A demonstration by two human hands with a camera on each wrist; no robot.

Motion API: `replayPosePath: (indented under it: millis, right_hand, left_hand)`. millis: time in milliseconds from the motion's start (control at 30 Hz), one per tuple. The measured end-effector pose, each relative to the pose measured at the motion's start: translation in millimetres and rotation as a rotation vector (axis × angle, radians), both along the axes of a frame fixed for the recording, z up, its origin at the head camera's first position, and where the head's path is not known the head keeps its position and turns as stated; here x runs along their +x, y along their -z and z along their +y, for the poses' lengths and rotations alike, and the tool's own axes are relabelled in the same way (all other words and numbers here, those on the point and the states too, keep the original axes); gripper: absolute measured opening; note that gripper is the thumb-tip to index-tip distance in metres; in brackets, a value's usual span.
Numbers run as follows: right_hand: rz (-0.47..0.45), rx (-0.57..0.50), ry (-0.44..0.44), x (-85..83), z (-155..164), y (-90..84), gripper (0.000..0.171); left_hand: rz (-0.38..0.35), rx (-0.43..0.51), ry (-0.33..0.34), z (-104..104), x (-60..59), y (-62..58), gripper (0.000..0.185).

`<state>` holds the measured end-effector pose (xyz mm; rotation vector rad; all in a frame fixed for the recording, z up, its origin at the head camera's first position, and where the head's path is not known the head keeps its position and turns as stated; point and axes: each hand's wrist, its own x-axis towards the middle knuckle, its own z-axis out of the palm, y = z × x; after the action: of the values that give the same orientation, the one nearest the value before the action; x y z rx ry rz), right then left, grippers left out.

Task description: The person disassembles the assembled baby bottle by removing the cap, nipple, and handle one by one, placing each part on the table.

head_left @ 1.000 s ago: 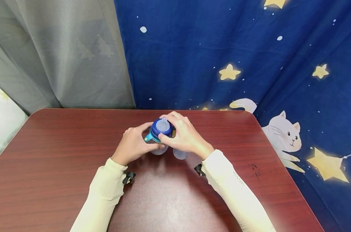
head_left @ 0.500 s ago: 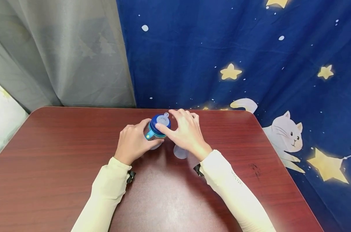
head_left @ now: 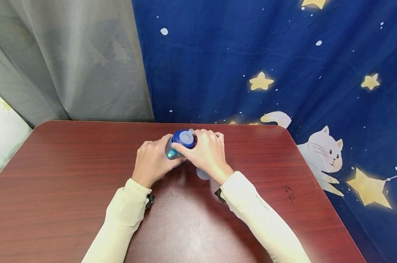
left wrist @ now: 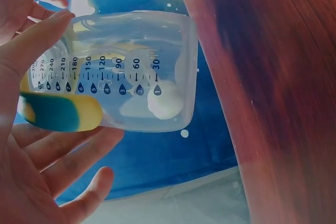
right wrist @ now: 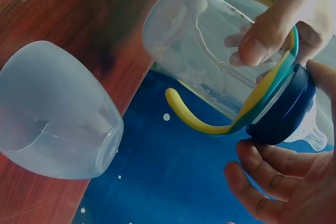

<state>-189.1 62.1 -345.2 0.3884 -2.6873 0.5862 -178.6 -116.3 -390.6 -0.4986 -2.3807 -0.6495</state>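
A clear baby bottle (left wrist: 131,51) with printed volume marks is held up above the table, tilted. My left hand (head_left: 152,159) grips its body near the handle ring. Yellow and teal handles (right wrist: 194,124) curve out from the ring. My right hand (head_left: 208,149) holds the dark blue collar (right wrist: 283,108), thumb on the near side and fingers on the far side. A clear nipple (head_left: 191,132) sticks out of the collar's top. Inside the bottle, a thin straw ends in a white ball (left wrist: 165,99).
A translucent dome-shaped cap (right wrist: 52,108) stands on the reddish-brown table (head_left: 70,190), partly hidden below my right hand in the head view. Behind the table's far edge hang a grey curtain (head_left: 96,65) and a blue star-patterned curtain (head_left: 211,65).
My right hand's fingers spread off the collar half a second ago and now hold it again. The nipple has shifted right. The bottle has tilted and moved slightly away from me.
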Motion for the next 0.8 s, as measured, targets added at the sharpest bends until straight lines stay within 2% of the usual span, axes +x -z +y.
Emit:
replayPosePath:
  millis: [133, 467, 800]
  right_hand:
    - [-0.018, -0.028, -0.031, 0.4, 1.9, -2.0, 0.064]
    - [-0.16, -0.114, -0.172, 1.0, 13.8, -14.3, 0.055]
    - [-0.156, -0.095, -0.236, -0.1, 17.7, -14.0, 0.051]
  left_hand:
    - [-0.038, 0.015, 0.012, -0.3, 0.1, 0.1, 0.071]
    - [-0.185, 0.109, 0.092, -0.3, 1.4, -4.0, 0.073]
    - [-0.277, 0.139, 0.152, 1.0, 1.6, -2.5, 0.077]
